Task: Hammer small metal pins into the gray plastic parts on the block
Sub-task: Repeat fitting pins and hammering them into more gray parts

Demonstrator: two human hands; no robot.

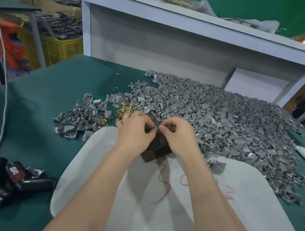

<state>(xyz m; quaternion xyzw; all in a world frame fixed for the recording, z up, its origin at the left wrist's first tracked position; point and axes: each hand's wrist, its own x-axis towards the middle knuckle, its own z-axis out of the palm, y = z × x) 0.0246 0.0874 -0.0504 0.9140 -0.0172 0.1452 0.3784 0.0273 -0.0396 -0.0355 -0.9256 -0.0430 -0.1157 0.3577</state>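
Biggest thing here is the green desk (48,90), which fills most of the frame. A white shelf (176,19) runs along the top edge above it. A huge heap of gray plastic parts (221,122) spreads over the right half of the desk, and a smaller scatter of them trails off to the left of center. A white sheet (91,161) with some red scribbles lies at lower center, under both forearms. In the upper left, off the desk, there's a yellow crate (61,48) stacked with dark stuff.

Down in the lower left corner are a couple of black gadgets (11,178) with red labels, lying on the desk, and a white cord (5,101) runs up past them.

The dark brown block (155,151) sits dead center at the top edge of the white sheet, mostly hidden by the hands. The left hand (135,130) and right hand (179,136) are both over it. Their fingers are curled in tight and the tips meet on a small pale piece (154,128), pinched between them. It's too tiny and blurry to say if it's a part or a pin.

A little pile of brass pins (123,110) sits just above the left hand.
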